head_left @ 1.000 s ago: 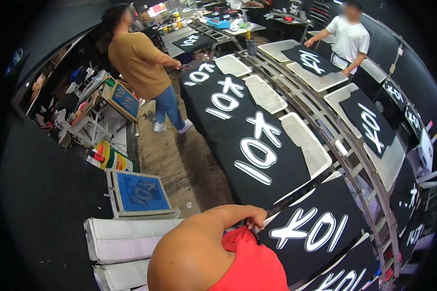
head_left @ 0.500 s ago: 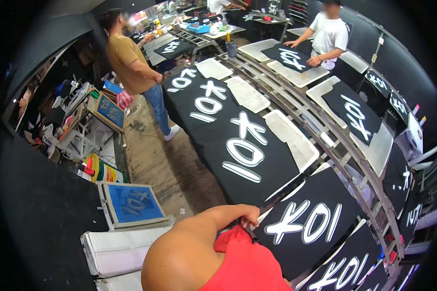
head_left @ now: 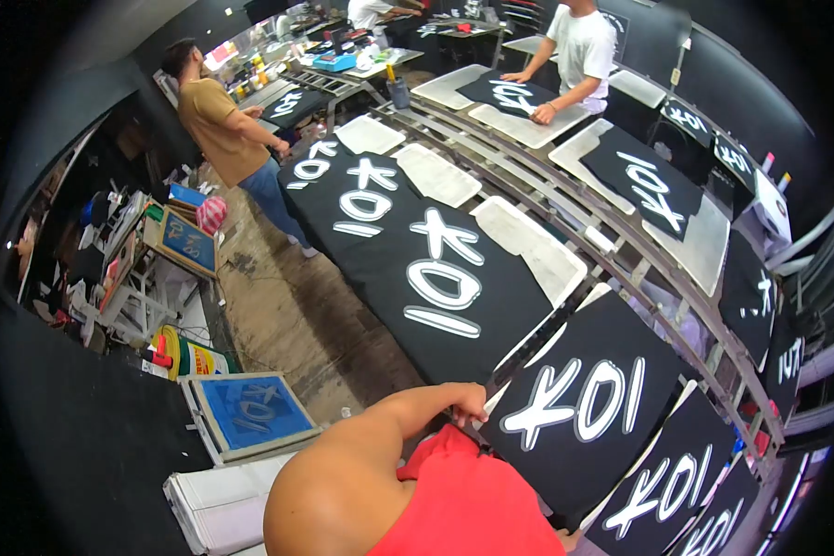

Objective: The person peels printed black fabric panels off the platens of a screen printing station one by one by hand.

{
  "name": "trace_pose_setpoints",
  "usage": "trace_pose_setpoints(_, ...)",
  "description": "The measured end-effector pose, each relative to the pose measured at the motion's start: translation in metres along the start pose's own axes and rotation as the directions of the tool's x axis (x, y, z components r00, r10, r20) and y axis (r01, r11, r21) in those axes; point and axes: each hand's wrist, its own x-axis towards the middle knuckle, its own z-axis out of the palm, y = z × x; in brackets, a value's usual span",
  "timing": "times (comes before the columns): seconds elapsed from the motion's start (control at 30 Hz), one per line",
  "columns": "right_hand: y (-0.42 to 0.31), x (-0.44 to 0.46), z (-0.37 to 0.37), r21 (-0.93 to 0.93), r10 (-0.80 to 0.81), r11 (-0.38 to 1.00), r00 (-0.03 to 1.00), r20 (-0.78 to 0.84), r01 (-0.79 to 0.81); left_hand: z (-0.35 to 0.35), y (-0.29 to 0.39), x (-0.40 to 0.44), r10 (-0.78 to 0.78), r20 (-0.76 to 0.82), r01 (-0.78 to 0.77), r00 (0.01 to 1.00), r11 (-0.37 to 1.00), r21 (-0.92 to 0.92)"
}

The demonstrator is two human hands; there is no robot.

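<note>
A black fabric piece (head_left: pixel 539 463) printed with white letters "KOI" lies on a flat board in front of me. My left hand (head_left: pixel 471 405) is at its near-left corner, fingers curled closed on the fabric edge. At the bottom, a small part of my right hand (head_left: pixel 568 538) shows beside the lower corner of the same piece; my red top hides most of it and its grip. Another printed black piece (head_left: pixel 519 320) lies just beyond my left hand, on a pale board (head_left: pixel 542 243).
A curved metal rail frame (head_left: pixel 653 283) runs between rows of boards. One person in a tan shirt (head_left: pixel 218 130) stands at left; another in a white shirt (head_left: pixel 584 46) touches a printed piece across the rails. A blue screen frame (head_left: pixel 255 412) leans near a white box (head_left: pixel 227 505).
My view has shifted, so most of the scene sits further left. My left hand stays at the fabric's corner. More of my right hand shows at the bottom. The tan-shirted person's arms have moved.
</note>
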Motion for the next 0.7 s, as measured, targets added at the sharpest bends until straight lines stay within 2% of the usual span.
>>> trace_pose_setpoints(0.17,-0.012,0.007,-0.02,0.018,-0.144,0.989,0.985,-0.096,0.146,0.003,0.001,0.001,-0.011,-0.014,0.011,1.0,1.0,0.01)
trace_pose_setpoints(0.23,-0.008,0.031,-0.018,-0.131,-0.468,0.883,0.86,-0.203,0.45,0.004,0.006,-0.006,0.023,-0.064,-0.019,0.998,0.997,0.07)
trace_pose_setpoints(0.27,-0.01,0.035,-0.012,-0.108,-0.48,0.877,0.855,-0.199,0.468,0.007,0.011,-0.012,0.085,-0.19,-0.021,0.978,0.95,0.312)
trace_pose_setpoints(0.3,-0.029,0.03,-0.014,-0.064,-0.551,0.832,0.807,-0.211,0.551,0.011,0.022,-0.023,0.188,-0.261,-0.014,0.947,0.835,0.55)
trace_pose_setpoints(0.33,-0.069,0.009,-0.023,-0.061,-0.486,0.873,0.858,-0.165,0.483,0.017,0.025,-0.015,0.15,-0.236,0.033,0.96,0.776,0.63)
trace_pose_setpoints(0.37,-0.109,-0.006,-0.038,-0.082,-0.563,0.826,0.82,-0.104,0.557,0.027,0.042,-0.024,0.225,-0.257,0.02,0.94,0.716,0.698)
trace_pose_setpoints(0.4,-0.111,-0.002,-0.04,-0.029,-0.653,0.755,0.745,-0.136,0.656,0.035,0.053,-0.024,0.324,-0.131,-0.129,0.937,0.669,0.732)
trace_pose_setpoints(0.43,-0.118,0.002,-0.043,0.009,-0.677,0.731,0.727,-0.111,0.682,0.046,0.071,-0.023,0.344,-0.03,-0.226,0.939,0.677,0.701)
trace_pose_setpoints(0.47,-0.138,-0.005,-0.05,-0.05,-0.702,0.712,0.707,-0.088,0.701,0.059,0.086,-0.021,0.398,0.03,-0.332,0.917,0.718,0.612)
trace_pose_setpoints(0.53,-0.158,-0.003,-0.054,-0.123,-0.765,0.643,0.642,-0.047,0.756,0.092,0.118,-0.013,0.35,0.175,-0.391,0.92,0.849,0.357)
trace_pose_setpoints(0.6,-0.166,-0.003,-0.048,-0.056,-0.75,0.661,0.662,-0.012,0.748,0.128,0.137,0.003,0.541,0.31,-0.604,0.782,0.78,0.165)
trace_pose_setpoints(0.67,-0.18,-0.008,-0.046,0.013,-0.748,0.659,0.653,0.123,0.752,0.166,0.162,0.016,0.588,0.312,-0.64,0.746,0.763,0.09)
trace_pose_setpoints(0.7,-0.185,-0.01,-0.052,0.113,-0.619,0.78,0.73,0.289,0.616,0.192,0.181,0.025,0.633,0.258,-0.664,0.73,0.746,0.05)
